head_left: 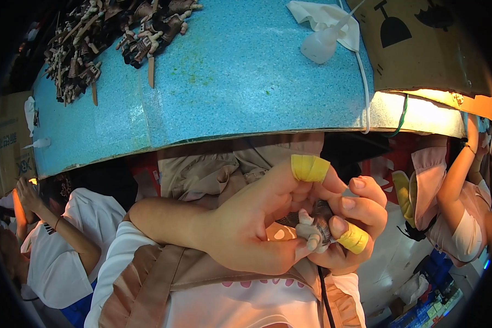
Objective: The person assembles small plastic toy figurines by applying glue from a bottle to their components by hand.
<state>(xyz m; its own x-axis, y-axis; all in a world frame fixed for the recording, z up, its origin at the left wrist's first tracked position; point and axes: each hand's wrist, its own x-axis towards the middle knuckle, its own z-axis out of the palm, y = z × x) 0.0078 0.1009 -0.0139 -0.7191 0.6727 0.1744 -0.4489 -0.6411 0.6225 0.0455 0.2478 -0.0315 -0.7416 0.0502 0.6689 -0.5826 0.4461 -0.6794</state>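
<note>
A small figurine [321,225], grey-brown with pale limb-like parts, is held between my two hands above my lap. My left hand [257,232] reaches in from the left, its thumb pressed against the figurine's pale parts and its fingers curled around the far side. Yellow tape [310,168] wraps one of its fingers. On the figurine's right side, the curled fingers of my right hand [369,210] grip it, and yellow tape [352,239] covers one digit there. The fingers partly hide the figurine.
Ahead curves a blue speckled table [218,98]. Similar figurines [82,60] with flat sticks are heaped at its far left. A translucent squeeze bottle [318,46], white cloth [333,19], white cable [364,93] and cardboard box [421,49] are at right. Co-workers sit on both sides.
</note>
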